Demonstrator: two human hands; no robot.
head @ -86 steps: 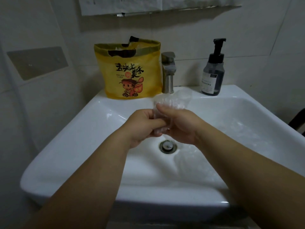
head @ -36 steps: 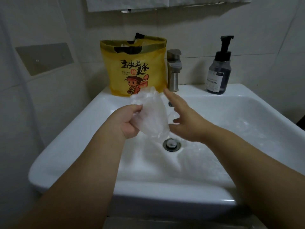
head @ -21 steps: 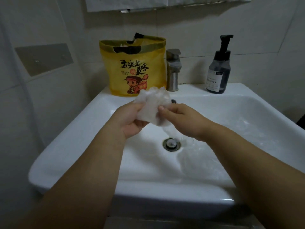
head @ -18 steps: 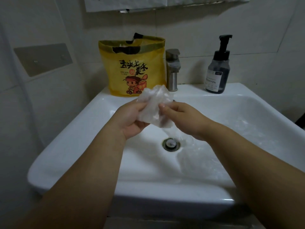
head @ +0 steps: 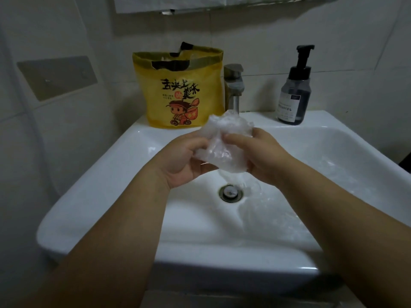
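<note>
Both hands hold one crumpled clear plastic bag [head: 224, 143] above the sink [head: 138, 170]. The left hand [head: 184, 161] grips its left edge, the right hand [head: 260, 156] pinches its right side. The plastic hides several fingertips. Under the grip lies the drain [head: 230, 193]; what the bag contains is hard to see.

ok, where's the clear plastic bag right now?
Head view, centre: the clear plastic bag is held over the sink basin, gripped by the left hand and right hand, above the drain and in front of the faucet.
</note>
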